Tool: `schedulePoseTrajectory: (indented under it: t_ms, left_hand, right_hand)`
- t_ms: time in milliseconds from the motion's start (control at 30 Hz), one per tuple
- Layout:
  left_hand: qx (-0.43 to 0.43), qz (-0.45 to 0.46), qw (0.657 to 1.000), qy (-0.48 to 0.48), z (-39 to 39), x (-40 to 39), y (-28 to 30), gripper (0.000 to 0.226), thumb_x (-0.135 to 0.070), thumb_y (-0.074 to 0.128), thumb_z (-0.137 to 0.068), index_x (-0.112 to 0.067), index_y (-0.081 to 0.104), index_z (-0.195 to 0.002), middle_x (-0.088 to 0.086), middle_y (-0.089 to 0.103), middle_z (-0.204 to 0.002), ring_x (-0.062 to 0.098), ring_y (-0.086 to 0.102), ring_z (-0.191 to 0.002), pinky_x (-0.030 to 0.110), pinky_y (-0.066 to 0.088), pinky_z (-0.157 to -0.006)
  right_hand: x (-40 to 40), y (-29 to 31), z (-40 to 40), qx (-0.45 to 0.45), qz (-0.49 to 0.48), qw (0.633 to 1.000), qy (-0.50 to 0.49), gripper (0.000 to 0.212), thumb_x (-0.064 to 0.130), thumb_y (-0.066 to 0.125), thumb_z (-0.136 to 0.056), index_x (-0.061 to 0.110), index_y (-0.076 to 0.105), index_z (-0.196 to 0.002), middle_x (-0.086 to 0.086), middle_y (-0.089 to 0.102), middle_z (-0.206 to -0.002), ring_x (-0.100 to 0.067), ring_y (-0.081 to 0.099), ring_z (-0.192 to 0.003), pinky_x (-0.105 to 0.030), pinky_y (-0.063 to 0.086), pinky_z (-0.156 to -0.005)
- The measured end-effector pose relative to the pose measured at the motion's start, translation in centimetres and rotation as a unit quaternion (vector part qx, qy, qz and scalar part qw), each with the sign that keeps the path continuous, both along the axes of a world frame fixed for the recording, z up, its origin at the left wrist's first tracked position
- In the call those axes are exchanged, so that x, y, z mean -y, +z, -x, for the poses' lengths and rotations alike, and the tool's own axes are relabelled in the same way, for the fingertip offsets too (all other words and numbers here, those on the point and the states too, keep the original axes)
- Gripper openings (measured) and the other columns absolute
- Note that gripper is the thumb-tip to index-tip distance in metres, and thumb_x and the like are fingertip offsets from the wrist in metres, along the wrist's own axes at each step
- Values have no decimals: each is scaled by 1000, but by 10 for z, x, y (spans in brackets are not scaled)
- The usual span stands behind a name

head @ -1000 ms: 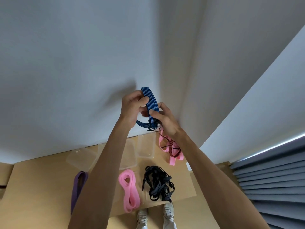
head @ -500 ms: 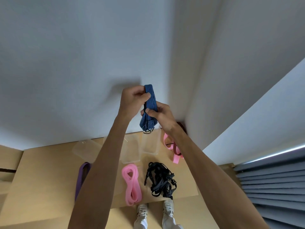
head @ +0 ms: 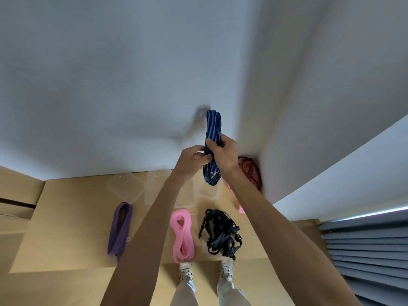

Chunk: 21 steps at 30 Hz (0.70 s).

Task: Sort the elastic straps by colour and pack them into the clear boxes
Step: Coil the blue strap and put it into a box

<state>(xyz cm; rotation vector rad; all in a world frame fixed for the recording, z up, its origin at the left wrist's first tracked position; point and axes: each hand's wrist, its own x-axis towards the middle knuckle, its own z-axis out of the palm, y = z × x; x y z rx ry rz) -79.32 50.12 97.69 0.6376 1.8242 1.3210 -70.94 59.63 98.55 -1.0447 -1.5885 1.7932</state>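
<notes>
A blue striped strap (head: 212,129), folded into a long loop, is held upright above the table. My right hand (head: 225,154) grips its middle, and my left hand (head: 191,160) pinches it just beside that. On the wooden table (head: 66,228) lie a purple strap (head: 119,228), a pink strap (head: 182,235) and a tangle of black straps (head: 220,234). Several clear boxes (head: 125,187) stand in a row behind them, partly hidden by my arms. A dark red strap (head: 251,173) and a pink one lie at the back right.
A white wall rises right behind the table, with a corner at the right. Grey blinds (head: 364,250) fill the lower right. My shoes (head: 185,270) show below the table's front edge.
The blue strap's top loop now stands higher above my hands. My left hand has dropped from the strap's top to its middle, and my right hand has closed round it.
</notes>
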Motion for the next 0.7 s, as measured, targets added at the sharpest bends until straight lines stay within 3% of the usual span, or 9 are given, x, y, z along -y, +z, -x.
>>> schedulePoseTrajectory:
  t_ms: [100,267,367,500,533,600,700]
  left_hand:
    - [-46,18,999,-9,6,18,-13,17,-14,78,-83,-7,71,-97,8,75,-83,15,71,-78,27,53,-70]
    - [-44,8,999,-7,29,68,-24,20,-19,76,-74,-11,70,-91,10,74,-85,21,72,-81,42,58,-78]
    - [-37,-9,999,-17,51,108,-28,19,-10,71,-74,-16,72,-92,4,75,-85,15,71,-80,29,58,-77]
    - [-12,-1,999,40,88,182,-46,22,3,70,-79,-8,74,-98,5,77,-88,13,72,-80,21,55,-73]
    - [3,5,998,67,98,203,-52,24,4,70,-81,-7,74,-101,5,78,-90,16,74,-83,22,57,-74]
    - [45,15,992,113,118,247,-68,24,4,71,-84,-8,74,-104,7,78,-92,21,75,-87,29,60,-76]
    - [104,30,981,159,143,307,-95,23,3,70,-86,-14,75,-102,5,78,-90,21,76,-86,29,60,-70]
  right_hand:
    - [19,-10,11,14,34,999,-3,24,10,61,-91,-10,50,-83,-10,46,-69,-21,44,-64,-37,39,-59]
    - [57,-14,42,37,91,995,25,16,7,52,-93,-4,54,-82,-10,45,-75,-23,43,-71,-38,37,-65]
    - [93,-14,66,50,112,991,47,16,-4,42,-84,9,50,-78,-8,40,-70,-22,39,-67,-34,34,-59]
    - [160,-25,106,103,67,988,96,11,-8,45,-78,2,48,-73,-9,45,-61,-17,41,-57,-30,35,-55]
    - [179,-30,119,113,57,986,109,11,-7,49,-79,0,55,-82,-17,53,-66,-19,46,-60,-34,39,-58]
    - [220,-45,143,126,63,981,130,29,-5,54,-81,8,59,-107,-26,67,-87,-24,58,-69,-41,50,-64]
    - [283,-76,174,157,57,971,169,49,-4,55,-81,15,58,-126,-17,73,-92,-34,69,-82,-48,57,-77]
